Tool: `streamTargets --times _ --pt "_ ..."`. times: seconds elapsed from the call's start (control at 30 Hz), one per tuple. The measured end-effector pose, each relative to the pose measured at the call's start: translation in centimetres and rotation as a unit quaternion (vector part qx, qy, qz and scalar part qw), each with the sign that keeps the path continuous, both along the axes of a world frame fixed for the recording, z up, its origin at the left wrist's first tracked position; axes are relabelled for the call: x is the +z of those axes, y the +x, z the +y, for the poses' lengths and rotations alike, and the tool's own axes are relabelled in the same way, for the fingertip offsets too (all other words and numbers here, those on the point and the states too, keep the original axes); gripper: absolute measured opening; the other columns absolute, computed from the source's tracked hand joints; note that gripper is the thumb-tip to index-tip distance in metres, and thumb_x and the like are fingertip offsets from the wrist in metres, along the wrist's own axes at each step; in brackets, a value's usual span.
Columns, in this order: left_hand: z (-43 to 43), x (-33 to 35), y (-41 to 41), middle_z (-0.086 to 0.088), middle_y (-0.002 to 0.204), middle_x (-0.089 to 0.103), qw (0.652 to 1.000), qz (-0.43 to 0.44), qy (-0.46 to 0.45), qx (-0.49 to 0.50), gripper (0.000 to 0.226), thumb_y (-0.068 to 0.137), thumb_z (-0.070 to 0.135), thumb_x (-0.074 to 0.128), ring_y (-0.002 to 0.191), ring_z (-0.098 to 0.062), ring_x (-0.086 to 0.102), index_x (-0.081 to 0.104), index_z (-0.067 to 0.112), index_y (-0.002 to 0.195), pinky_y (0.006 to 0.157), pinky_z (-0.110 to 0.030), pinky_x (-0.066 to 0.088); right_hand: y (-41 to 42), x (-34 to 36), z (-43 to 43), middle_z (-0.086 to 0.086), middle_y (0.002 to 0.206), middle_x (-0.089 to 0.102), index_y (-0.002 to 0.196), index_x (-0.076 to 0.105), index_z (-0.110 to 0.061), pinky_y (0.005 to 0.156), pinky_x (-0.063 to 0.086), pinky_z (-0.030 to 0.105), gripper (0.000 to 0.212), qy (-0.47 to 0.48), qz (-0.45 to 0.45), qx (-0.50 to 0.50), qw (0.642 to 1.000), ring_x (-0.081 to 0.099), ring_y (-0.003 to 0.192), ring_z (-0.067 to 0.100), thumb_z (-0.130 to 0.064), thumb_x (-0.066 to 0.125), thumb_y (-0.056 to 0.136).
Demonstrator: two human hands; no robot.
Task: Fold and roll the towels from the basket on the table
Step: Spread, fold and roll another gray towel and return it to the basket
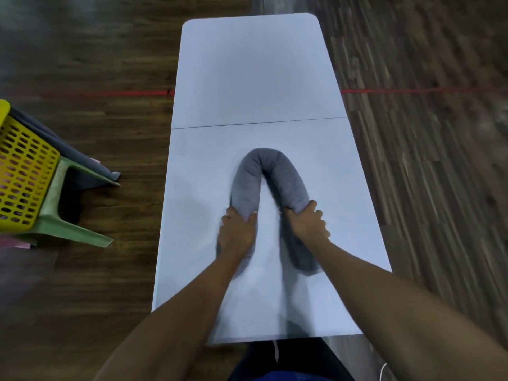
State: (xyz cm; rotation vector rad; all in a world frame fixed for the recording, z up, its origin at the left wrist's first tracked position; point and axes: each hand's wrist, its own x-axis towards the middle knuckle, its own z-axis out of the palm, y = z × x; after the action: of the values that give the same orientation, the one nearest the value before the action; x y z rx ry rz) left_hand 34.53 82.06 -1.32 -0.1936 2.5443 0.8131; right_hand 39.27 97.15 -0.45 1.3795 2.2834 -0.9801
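A grey towel (268, 166), rolled into a long thick tube, lies bent in an upside-down U on the white folding table (255, 78). My left hand (237, 229) grips the left leg of the U. My right hand (308, 222) grips the right leg, and that end trails toward me under my forearm. The bend of the U points away from me. A yellow perforated basket (23, 171) stands at the far left on a green stool, with dark cloth hanging over its far side.
The green plastic stool (68, 199) under the basket stands on the wooden floor left of the table. A red line (110, 93) crosses the floor behind the table. The table's fold seam (258, 124) runs across beyond the towel.
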Motion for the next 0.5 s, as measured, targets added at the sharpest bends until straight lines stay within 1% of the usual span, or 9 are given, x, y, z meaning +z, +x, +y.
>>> streamTargets --times 0.1,0.17,0.2,0.27,0.33,0.37,0.4,0.43,0.5 --pt "2.8 -0.4 2.0 -0.020 0.138 0.046 0.994 -0.030 0.080 0.061 0.074 0.090 0.060 0.047 0.124 -0.038 0.047 0.034 0.006 0.139 0.104 -0.047 0.039 -0.1 0.0 -3.7 0.013 0.130 0.048 0.130 0.035 -0.017 0.100 0.033 0.052 0.065 -0.054 0.020 -0.044 0.997 0.047 0.121 0.038 -0.061 0.049 0.084" --pt "3.5 -0.4 3.0 -0.018 0.144 0.039 0.988 -0.036 0.123 0.089 0.075 0.091 0.057 0.044 0.130 -0.035 0.041 0.025 0.009 0.146 0.109 -0.048 0.034 -0.1 -0.1 -4.9 0.012 0.130 0.048 0.130 0.036 -0.016 0.100 0.031 0.051 0.065 -0.060 0.023 -0.069 0.996 0.046 0.121 0.035 -0.062 0.047 0.085" --pt "3.3 -0.4 3.4 -0.017 0.146 0.035 0.986 -0.027 0.135 0.092 0.074 0.092 0.053 0.044 0.133 -0.033 0.037 0.021 0.011 0.148 0.111 -0.049 0.030 0.0 -0.1 -4.9 0.012 0.132 0.047 0.132 0.036 -0.016 0.101 0.029 0.050 0.068 -0.052 0.019 -0.067 0.996 0.044 0.123 0.033 -0.065 0.044 0.086" --pt "2.2 -0.4 4.2 -0.014 0.147 0.030 0.985 0.020 0.149 0.079 0.069 0.094 0.040 0.047 0.133 -0.029 0.034 0.018 0.013 0.150 0.113 -0.046 0.027 0.0 0.0 -4.5 0.012 0.139 0.041 0.138 0.033 -0.015 0.103 0.025 0.050 0.080 -0.014 0.019 -0.045 0.999 0.037 0.128 0.031 -0.073 0.039 0.084" --pt "1.0 -0.5 5.3 -0.011 0.145 0.033 0.982 0.062 0.168 0.053 0.061 0.095 0.027 0.048 0.131 -0.024 0.035 0.023 0.014 0.149 0.113 -0.038 0.028 -0.5 0.5 -4.0 0.012 0.147 0.032 0.148 0.019 -0.016 0.107 0.022 0.051 0.099 0.015 0.049 -0.029 0.998 0.031 0.133 0.033 -0.080 0.044 0.077" --pt "0.5 -0.5 5.9 -0.008 0.143 0.037 0.980 0.065 0.184 0.038 0.056 0.096 0.023 0.047 0.129 -0.022 0.038 0.028 0.014 0.148 0.111 -0.033 0.029 -1.1 0.9 -4.1 0.012 0.150 0.028 0.151 0.011 -0.017 0.108 0.021 0.052 0.109 0.024 0.064 -0.019 0.998 0.029 0.135 0.034 -0.083 0.048 0.073" --pt "0.2 -0.7 6.4 -0.005 0.139 0.043 0.978 0.054 0.202 0.025 0.052 0.096 0.023 0.045 0.126 -0.019 0.042 0.034 0.015 0.146 0.110 -0.032 0.032 -1.8 1.2 -4.3 0.013 0.153 0.024 0.153 0.004 -0.019 0.110 0.020 0.052 0.116 0.033 0.070 -0.003 0.997 0.027 0.137 0.035 -0.084 0.052 0.069" --pt "-0.1 -0.9 6.8 -0.003 0.135 0.050 0.975 0.036 0.221 0.016 0.049 0.095 0.027 0.042 0.123 -0.017 0.046 0.042 0.017 0.143 0.109 -0.034 0.036 -2.6 1.5 -4.7 0.013 0.155 0.019 0.153 -0.001 -0.021 0.111 0.018 0.053 0.123 0.040 0.064 0.013 0.997 0.024 0.139 0.035 -0.085 0.055 0.065" --pt "-1.0 -1.2 7.0 -0.001 0.125 0.061 0.973 0.022 0.230 0.013 0.052 0.089 0.037 0.034 0.115 -0.016 0.055 0.055 0.018 0.132 0.103 -0.041 0.043 -4.1 1.8 -5.2 0.015 0.160 0.004 0.153 -0.012 -0.024 0.114 0.012 0.055 0.133 0.039 0.021 0.052 0.998 0.013 0.144 0.037 -0.086 0.059 0.059"
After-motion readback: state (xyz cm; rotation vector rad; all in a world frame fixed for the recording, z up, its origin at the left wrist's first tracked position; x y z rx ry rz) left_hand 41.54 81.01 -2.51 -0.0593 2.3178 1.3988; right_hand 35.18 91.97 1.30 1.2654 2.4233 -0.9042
